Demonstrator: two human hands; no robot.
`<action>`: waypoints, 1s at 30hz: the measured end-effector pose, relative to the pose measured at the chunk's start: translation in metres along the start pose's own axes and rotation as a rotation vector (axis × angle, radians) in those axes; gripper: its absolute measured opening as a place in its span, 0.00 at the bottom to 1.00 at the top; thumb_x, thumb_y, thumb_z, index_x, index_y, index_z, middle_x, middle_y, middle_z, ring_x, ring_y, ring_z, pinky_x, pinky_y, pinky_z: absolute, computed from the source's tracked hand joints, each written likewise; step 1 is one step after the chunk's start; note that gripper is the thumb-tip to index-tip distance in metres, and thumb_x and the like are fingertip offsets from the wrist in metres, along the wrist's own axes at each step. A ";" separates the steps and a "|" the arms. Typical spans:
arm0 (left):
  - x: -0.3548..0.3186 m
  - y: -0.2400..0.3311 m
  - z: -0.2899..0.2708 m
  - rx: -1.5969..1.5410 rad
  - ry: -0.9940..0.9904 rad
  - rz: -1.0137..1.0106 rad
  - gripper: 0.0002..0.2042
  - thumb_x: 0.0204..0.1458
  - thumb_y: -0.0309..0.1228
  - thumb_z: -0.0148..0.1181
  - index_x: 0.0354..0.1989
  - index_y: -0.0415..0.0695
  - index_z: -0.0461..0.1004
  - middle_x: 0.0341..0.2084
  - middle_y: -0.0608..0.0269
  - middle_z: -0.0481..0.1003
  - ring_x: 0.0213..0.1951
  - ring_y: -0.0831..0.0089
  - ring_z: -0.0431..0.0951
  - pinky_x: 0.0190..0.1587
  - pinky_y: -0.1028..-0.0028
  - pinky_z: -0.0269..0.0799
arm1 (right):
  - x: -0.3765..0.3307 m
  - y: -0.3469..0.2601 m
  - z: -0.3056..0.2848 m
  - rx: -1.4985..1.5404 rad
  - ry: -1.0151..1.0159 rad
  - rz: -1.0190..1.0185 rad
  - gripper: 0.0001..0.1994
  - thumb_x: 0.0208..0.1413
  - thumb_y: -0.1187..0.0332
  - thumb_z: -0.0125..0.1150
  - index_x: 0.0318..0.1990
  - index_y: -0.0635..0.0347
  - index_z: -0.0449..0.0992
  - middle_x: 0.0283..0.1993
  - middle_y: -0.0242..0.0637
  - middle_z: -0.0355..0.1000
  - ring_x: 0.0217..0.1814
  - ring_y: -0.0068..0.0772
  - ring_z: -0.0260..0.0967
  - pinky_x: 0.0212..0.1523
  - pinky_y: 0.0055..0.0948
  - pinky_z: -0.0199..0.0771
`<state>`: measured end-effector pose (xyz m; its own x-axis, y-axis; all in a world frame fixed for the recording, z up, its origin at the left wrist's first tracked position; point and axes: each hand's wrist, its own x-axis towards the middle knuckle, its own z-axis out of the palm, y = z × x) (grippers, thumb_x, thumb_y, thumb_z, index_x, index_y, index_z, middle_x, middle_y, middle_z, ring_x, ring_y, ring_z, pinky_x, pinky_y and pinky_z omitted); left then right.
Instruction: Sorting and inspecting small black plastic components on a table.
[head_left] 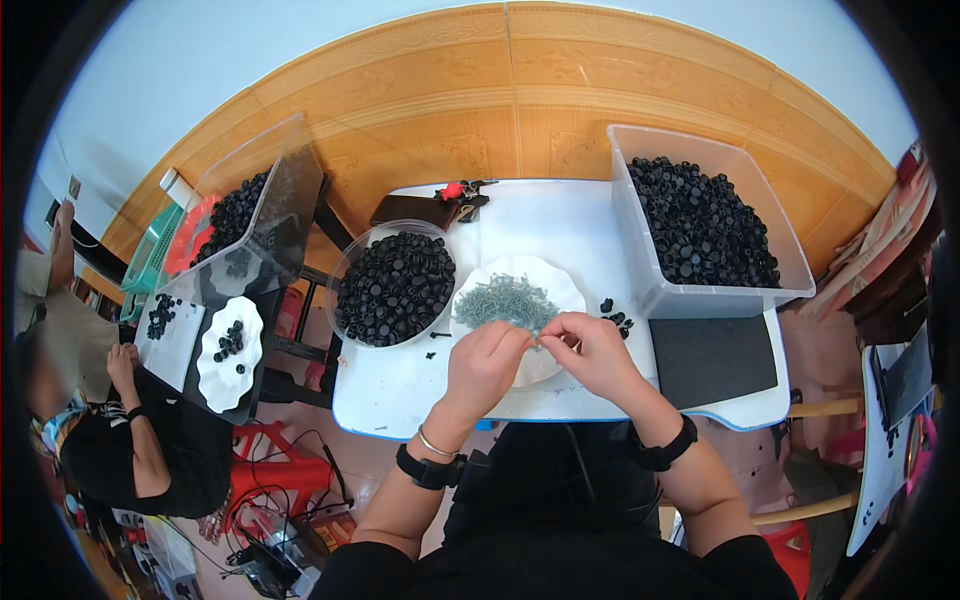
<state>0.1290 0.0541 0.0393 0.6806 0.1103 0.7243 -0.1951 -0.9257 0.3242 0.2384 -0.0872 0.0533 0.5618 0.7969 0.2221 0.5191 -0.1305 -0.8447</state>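
While the left hand and right hand are meeting over the near side of a white scalloped plate at the frame's centre, their thumbs and fingertips seem to be pinching closely; I can't tell what, if anything, they're gripping. A heap of thin metal pieces is lying on that plate, probably sitting centrally to suit both hands. Left of it, a round tub, and upper right, a clear bin, are standing on the tabletop, their walls apparently keeping black parts from scattering.
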 end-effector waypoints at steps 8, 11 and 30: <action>0.000 0.002 0.005 -0.246 -0.064 -0.257 0.02 0.50 0.24 0.56 0.28 0.41 0.69 0.21 0.60 0.68 0.23 0.69 0.68 0.25 0.74 0.64 | -0.001 -0.009 0.001 -0.501 0.235 -0.375 0.04 0.43 0.70 0.61 0.30 0.53 0.75 0.29 0.27 0.71 0.25 0.31 0.71 0.25 0.29 0.70; -0.003 -0.004 0.004 -0.657 -0.207 -0.553 0.06 0.56 0.26 0.50 0.27 0.40 0.68 0.20 0.64 0.66 0.22 0.77 0.65 0.25 0.78 0.60 | 0.000 -0.004 -0.005 -0.588 0.234 -0.501 0.05 0.42 0.71 0.60 0.30 0.52 0.75 0.29 0.27 0.70 0.26 0.28 0.71 0.26 0.27 0.70; 0.002 0.003 -0.002 -0.154 -0.133 -0.102 0.05 0.47 0.26 0.60 0.31 0.42 0.71 0.22 0.60 0.69 0.26 0.62 0.72 0.26 0.69 0.67 | 0.001 -0.002 -0.008 0.051 -0.037 -0.011 0.05 0.50 0.69 0.60 0.32 0.61 0.75 0.29 0.37 0.73 0.26 0.30 0.72 0.28 0.24 0.71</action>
<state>0.1281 0.0525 0.0431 0.7877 0.1425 0.5993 -0.2185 -0.8450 0.4881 0.2432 -0.0908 0.0591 0.5313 0.8198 0.2138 0.4910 -0.0923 -0.8663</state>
